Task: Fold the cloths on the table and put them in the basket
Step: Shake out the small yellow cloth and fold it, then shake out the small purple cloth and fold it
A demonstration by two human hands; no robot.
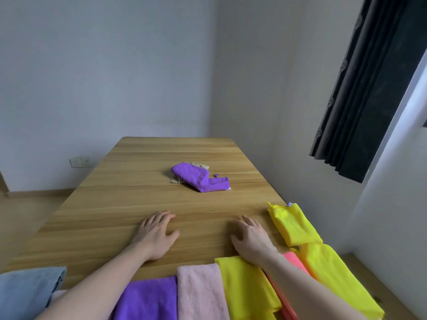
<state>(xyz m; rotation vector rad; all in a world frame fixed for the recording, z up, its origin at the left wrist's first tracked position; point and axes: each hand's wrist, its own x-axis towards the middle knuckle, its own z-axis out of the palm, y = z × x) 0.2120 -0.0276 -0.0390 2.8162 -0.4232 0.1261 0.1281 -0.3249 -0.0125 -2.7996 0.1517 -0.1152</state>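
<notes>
Head view, your left hand (157,234): flat on the wooden table (115,204), fingers relaxed, holding nothing.
Your right hand (250,239): fingers spread on the table, empty.
Crumpled purple cloth (198,180): mid-table, beyond both hands.
Folded cloths (245,287): along the near edge.

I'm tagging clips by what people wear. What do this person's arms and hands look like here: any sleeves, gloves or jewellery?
Both forearms are bare as far as the picture shows: no sleeve reaches into view. The left hand and the right hand wear no gloves, and no ring, watch or bracelet shows on either. No markings are visible.
</notes>
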